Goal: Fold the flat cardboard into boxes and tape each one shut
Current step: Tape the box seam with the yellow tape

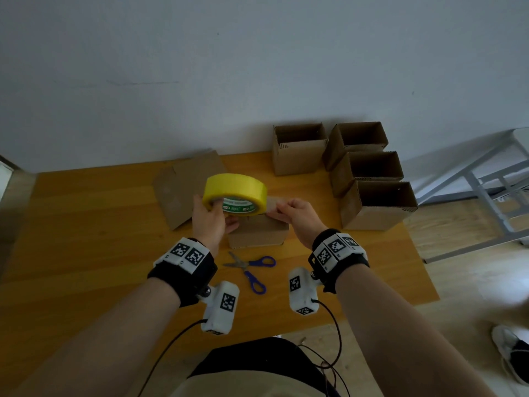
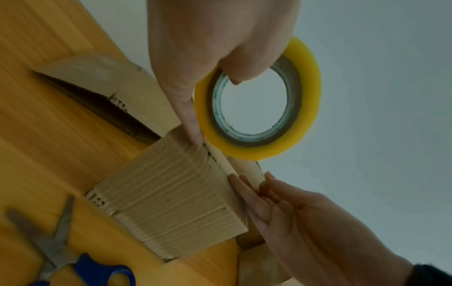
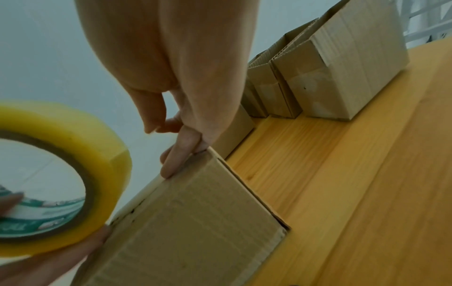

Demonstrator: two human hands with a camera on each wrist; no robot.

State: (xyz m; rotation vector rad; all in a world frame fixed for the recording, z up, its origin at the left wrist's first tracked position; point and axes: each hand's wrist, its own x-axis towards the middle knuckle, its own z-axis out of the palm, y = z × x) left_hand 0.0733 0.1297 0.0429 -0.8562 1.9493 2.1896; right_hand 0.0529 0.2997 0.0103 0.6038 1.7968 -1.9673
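Wooden desk (image 1: 86,224), frame centre: left hand (image 1: 210,222) grips yellow tape roll (image 1: 234,193); right hand (image 1: 297,216) pinches tape end atop folded box (image 1: 257,233); scissors (image 1: 252,267) below.

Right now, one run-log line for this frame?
phase: taping box | left hand: holds tape roll | right hand: pinches tape end on box | scissors: idle on table

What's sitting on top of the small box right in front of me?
The yellow tape roll, gripped by the left hand, is held over the box. The right hand holds its right top edge. The box's top seam is mostly covered.
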